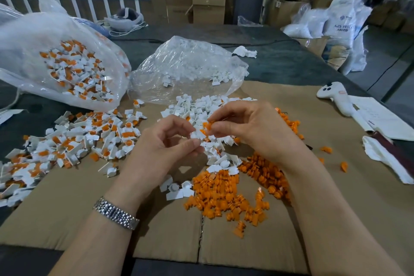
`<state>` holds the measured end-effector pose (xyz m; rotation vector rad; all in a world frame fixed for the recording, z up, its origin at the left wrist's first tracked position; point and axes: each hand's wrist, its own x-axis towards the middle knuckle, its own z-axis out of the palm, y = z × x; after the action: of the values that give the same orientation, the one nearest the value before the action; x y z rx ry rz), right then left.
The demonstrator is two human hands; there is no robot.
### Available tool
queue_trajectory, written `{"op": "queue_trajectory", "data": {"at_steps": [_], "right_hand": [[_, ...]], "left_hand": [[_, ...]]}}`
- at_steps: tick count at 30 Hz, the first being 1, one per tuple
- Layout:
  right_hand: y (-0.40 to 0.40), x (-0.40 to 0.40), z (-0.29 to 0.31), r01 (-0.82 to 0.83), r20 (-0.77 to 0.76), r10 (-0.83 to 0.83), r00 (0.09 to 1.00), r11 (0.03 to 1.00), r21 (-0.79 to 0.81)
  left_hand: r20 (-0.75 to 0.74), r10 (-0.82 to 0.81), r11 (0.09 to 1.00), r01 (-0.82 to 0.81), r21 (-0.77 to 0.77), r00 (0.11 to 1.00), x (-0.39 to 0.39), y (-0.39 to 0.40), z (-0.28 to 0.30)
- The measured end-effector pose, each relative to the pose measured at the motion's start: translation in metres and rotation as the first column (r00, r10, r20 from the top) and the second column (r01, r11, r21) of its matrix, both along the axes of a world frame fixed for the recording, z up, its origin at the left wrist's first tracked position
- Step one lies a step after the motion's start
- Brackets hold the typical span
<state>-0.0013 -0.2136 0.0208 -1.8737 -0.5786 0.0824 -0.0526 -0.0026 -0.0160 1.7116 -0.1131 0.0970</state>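
Head-worn view, forward and down, close over left hand (164, 142) and right hand (248, 129)

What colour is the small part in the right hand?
The part is orange; the head view shows it best.

Two clear bags: the bigger bag (67, 63) at upper left, the smaller bag (188, 65) at upper centre. Two hands: the left hand (170, 141) pinches one white part (197, 135), the right hand (246, 127) one orange part (207, 125). One controller (336, 98) at right, one wristwatch (116, 214) at lower left.

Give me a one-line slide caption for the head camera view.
Left hand pinches a white part, right hand pinches an orange insert beside it, over cardboard.
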Motion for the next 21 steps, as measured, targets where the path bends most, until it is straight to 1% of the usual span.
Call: {"op": "queue_trajectory", "data": {"at_steps": [2,6,8,12,14,15,17,19,20,21], "right_hand": [[0.001,0.000,-0.001,-0.021,-0.005,0.021,1.000,0.999,0.024],[0.010,-0.002,-0.006,0.022,0.127,-0.003,0.992,0.989,-0.143],[0.013,-0.002,-0.008,0.024,0.139,-0.004,0.990,0.989,-0.145],[0.016,-0.003,-0.010,-0.004,0.116,0.016,0.993,0.994,-0.109],[0.016,-0.004,-0.010,0.001,0.141,0.016,0.990,0.992,-0.125],[0.015,-0.004,-0.009,0.010,0.160,0.012,0.987,0.991,-0.136],[0.014,-0.004,-0.008,0.019,0.189,0.006,0.982,0.991,-0.130],[0.013,-0.004,-0.007,0.015,0.210,0.010,0.978,0.993,-0.118],[0.013,-0.004,-0.007,0.013,0.224,0.015,0.974,0.992,-0.126],[0.014,-0.004,-0.007,0.013,0.240,0.022,0.971,0.990,-0.143]], "left_hand": [[0.013,0.014,1.000,-0.014,-0.002,1.000,0.000,-0.001,0.001],[0.049,0.021,1.000,-0.020,-0.011,0.999,0.001,-0.002,0.002],[0.060,0.022,1.000,-0.022,-0.010,0.998,0.000,-0.002,0.002],[0.081,0.033,0.999,-0.034,0.009,0.996,0.000,-0.004,-0.001],[0.082,0.051,0.999,-0.051,-0.005,0.995,-0.001,-0.004,-0.001],[0.058,0.054,0.998,-0.052,-0.045,0.997,-0.001,-0.004,0.000],[-0.042,0.017,0.977,-0.025,-0.212,0.999,-0.001,-0.003,0.002],[-0.140,-0.064,0.908,-0.001,-0.420,0.988,0.000,-0.002,0.004],[-0.168,-0.086,0.877,-0.006,-0.481,0.982,0.001,-0.001,0.004],[-0.189,-0.096,0.861,-0.014,-0.509,0.977,0.002,0.000,0.003]]}}
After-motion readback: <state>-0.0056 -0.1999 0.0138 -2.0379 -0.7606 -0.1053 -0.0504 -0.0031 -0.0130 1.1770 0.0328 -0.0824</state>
